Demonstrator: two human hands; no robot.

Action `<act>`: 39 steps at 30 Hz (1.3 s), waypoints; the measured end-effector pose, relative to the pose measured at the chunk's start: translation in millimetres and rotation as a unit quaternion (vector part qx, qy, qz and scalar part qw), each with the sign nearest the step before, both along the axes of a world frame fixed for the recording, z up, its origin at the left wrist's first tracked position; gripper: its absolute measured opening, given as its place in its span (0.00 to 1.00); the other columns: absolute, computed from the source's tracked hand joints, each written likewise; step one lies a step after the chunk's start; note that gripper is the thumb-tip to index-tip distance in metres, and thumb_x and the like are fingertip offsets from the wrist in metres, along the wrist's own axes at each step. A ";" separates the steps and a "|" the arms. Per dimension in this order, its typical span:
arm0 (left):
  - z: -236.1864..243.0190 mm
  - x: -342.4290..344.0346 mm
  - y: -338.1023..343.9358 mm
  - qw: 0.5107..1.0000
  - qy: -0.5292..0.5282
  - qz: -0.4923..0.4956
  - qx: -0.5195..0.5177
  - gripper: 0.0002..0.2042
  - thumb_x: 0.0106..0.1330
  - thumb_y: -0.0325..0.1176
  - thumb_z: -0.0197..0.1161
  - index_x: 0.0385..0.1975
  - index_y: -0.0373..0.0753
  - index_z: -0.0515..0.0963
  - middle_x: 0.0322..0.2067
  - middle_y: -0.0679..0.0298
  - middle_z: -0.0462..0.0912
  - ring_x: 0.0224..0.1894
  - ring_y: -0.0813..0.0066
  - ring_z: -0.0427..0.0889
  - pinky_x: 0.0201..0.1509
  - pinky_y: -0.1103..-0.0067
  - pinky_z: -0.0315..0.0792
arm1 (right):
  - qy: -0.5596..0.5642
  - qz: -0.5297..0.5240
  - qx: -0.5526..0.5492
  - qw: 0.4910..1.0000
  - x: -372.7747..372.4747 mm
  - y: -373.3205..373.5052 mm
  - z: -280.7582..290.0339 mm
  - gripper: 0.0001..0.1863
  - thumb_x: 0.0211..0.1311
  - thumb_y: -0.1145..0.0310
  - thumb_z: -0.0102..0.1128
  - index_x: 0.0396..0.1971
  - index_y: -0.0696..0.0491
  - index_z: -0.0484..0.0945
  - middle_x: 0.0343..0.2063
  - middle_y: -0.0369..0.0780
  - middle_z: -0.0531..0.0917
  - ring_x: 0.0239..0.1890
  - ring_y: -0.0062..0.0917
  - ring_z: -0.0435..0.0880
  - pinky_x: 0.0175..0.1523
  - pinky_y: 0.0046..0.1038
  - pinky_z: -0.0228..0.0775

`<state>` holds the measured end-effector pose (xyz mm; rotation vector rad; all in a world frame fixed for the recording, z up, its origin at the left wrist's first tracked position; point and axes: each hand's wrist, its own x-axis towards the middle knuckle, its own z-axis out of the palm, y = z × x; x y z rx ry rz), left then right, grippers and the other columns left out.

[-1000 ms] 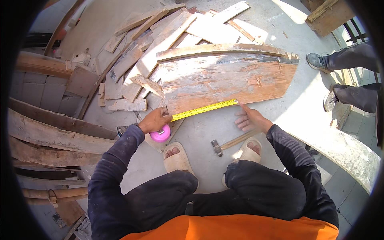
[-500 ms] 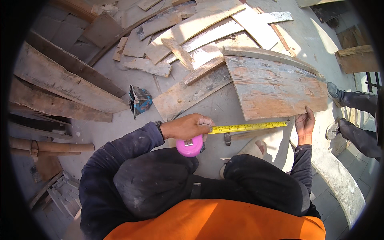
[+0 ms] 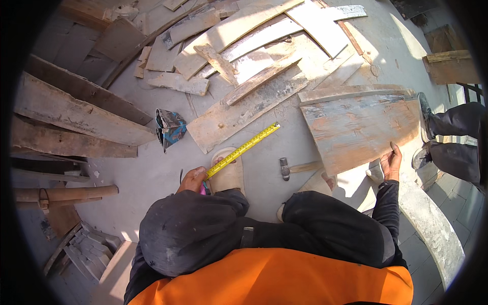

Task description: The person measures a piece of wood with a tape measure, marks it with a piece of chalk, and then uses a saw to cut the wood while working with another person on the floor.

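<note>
My left hand [image 3: 193, 179], beside my left knee, is closed on a pink tape measure [image 3: 205, 189], mostly hidden, its yellow blade [image 3: 244, 150] sticking out toward the upper right over my sandal. My right hand [image 3: 390, 165] grips the lower edge of a weathered wooden board [image 3: 358, 129] with a curved batten [image 3: 356, 92] along its top edge. A hammer [image 3: 284, 169] lies on the floor between my feet and that board, its handle partly hidden. A narrower plank [image 3: 213, 129] lies ahead of my left hand.
Scattered planks [image 3: 239, 25] cover the floor ahead. Long boards [image 3: 76, 104] and poles [image 3: 81, 193] are at the left, near a dark crumpled bag [image 3: 169, 127]. A co-worker's legs [image 3: 455, 121] stand at the right, near a curved pale board [image 3: 427, 234].
My left hand has drawn back toward my knee, the tape's blade now angled away from the board. My right hand has taken hold of the board's edge, and the board has shifted right.
</note>
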<state>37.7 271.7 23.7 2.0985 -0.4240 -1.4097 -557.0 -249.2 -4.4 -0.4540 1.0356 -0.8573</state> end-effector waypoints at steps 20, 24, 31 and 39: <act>-67.2 -18.9 75.0 0.975 -0.126 0.110 0.146 0.16 0.75 0.42 0.62 0.51 0.35 0.78 0.38 0.51 0.90 0.41 0.61 0.89 0.53 0.68 0.78 | 0.634 0.462 -0.311 0.537 190.5 -53.7 122.6 0.25 0.72 0.48 0.66 0.43 0.59 0.84 0.29 0.47 0.89 0.32 0.36 0.90 0.41 0.36 0.82; -53.1 -27.0 44.3 0.964 -0.243 0.025 0.103 0.20 0.72 0.45 0.67 0.54 0.38 0.76 0.35 0.49 0.89 0.38 0.49 0.89 0.49 0.62 0.80 | 0.478 0.480 -0.646 0.351 351.2 -7.1 111.0 0.28 0.69 0.59 0.70 0.65 0.49 0.75 0.61 0.46 0.83 0.63 0.42 0.81 0.65 0.41 0.77; -22.6 -16.0 1.3 0.981 -0.192 0.013 -0.035 0.17 0.71 0.42 0.66 0.50 0.36 0.80 0.35 0.48 0.88 0.38 0.46 0.88 0.47 0.60 0.79 | 0.461 0.538 -0.684 0.175 527.8 60.4 40.0 0.34 0.63 0.61 0.75 0.70 0.40 0.75 0.66 0.42 0.80 0.69 0.37 0.78 0.77 0.44 0.64; -12.0 -16.8 -7.6 0.972 -0.222 -0.049 -0.060 0.15 0.71 0.40 0.64 0.50 0.36 0.82 0.40 0.48 0.89 0.41 0.45 0.88 0.50 0.59 0.80 | 0.406 0.561 -0.666 0.278 512.0 22.9 130.0 0.27 0.64 0.60 0.75 0.63 0.46 0.81 0.57 0.41 0.86 0.60 0.37 0.83 0.71 0.42 0.70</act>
